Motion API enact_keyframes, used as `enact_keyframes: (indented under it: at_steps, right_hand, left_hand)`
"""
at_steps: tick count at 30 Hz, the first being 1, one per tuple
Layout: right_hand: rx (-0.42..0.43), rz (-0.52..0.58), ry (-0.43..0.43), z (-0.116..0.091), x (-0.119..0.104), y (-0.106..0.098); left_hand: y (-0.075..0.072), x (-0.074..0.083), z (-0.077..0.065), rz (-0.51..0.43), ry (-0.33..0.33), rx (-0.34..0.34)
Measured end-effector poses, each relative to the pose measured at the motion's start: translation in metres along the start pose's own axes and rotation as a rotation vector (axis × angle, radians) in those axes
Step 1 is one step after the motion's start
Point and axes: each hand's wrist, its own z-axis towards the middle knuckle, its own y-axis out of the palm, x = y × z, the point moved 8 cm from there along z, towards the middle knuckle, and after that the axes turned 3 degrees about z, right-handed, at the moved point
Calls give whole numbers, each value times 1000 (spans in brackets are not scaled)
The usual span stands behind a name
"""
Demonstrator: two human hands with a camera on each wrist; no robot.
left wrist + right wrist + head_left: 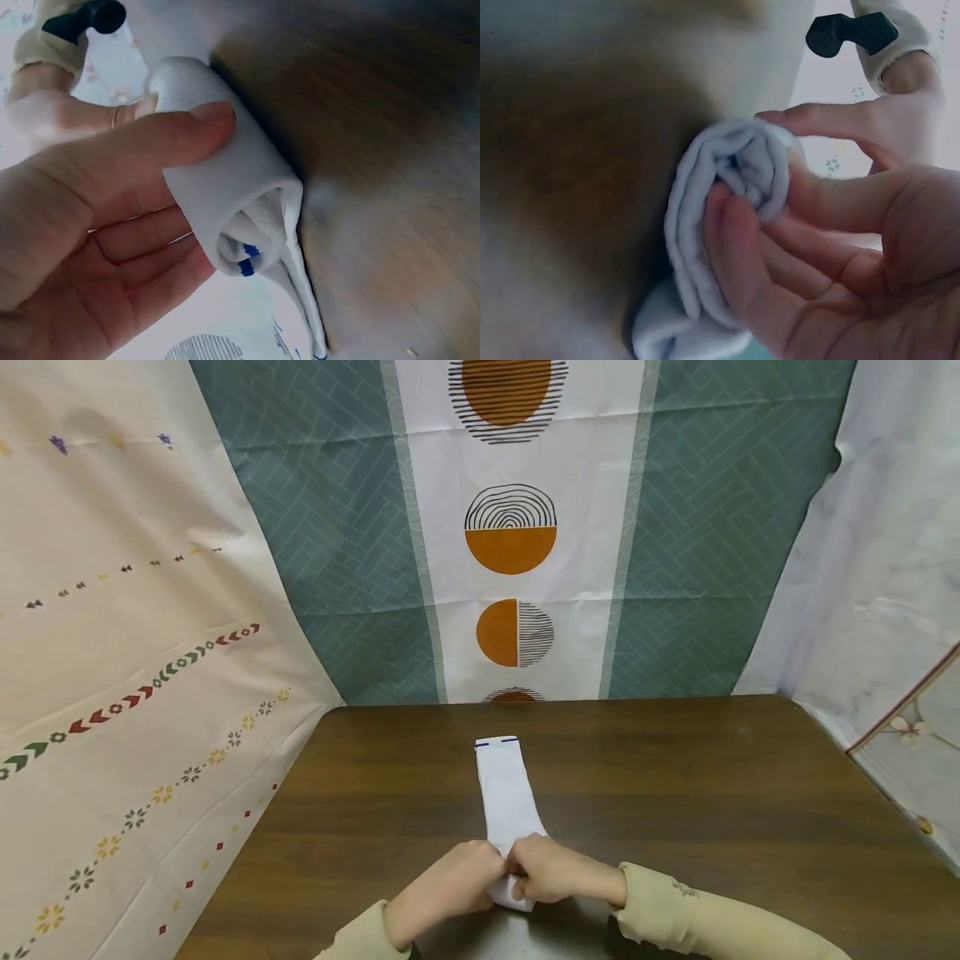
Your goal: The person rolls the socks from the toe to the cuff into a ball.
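A long white sock (pixel 510 793), seemingly doubled in layers, lies on the brown table, its near end rolled up. Blue marks show at its flat far end. My left hand (pixel 468 872) grips one side of the roll, its thumb lying over the top in the left wrist view. From the other side, my right hand (pixel 551 868) pinches the roll. In the right wrist view, fingertips (pixel 735 221) press at the roll's spiral end. Blue marks also show inside the rolled sock (pixel 240 172) in the left wrist view.
The wooden table (pixel 675 777) extends around the hands. Behind it hangs a green and white patterned cloth (pixel 337 527). A cream printed cloth (pixel 112 652) hangs at the left, and a pale cloth (pixel 885 568) at the right.
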Motion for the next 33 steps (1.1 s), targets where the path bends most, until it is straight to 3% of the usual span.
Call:
enact_keyframes:
  at_steps: [4, 9, 14, 22, 27, 33]
  right_hand:
    - [59, -60, -32, -6, -4, -3]
    - [186, -259, -88, -16, -18, -8]
    - [263, -381, -138, -23, -30, -10]
    - [230, -544, -177, -26, -39, -8]
    - [211, -586, -155, -22, -37, -6]
    - [176, -687, -120, -19, -36, 3]
  left_hand:
    - [9, -5, 7, -85, 16, -58]
    - [13, -9, 11, -143, 18, -109]
    - [17, -18, 15, -235, -14, -157]
    - [22, -24, 19, -378, -33, -265]
    - [24, -31, 24, -445, -70, -312]
    - [28, -34, 29, -484, -66, -372]
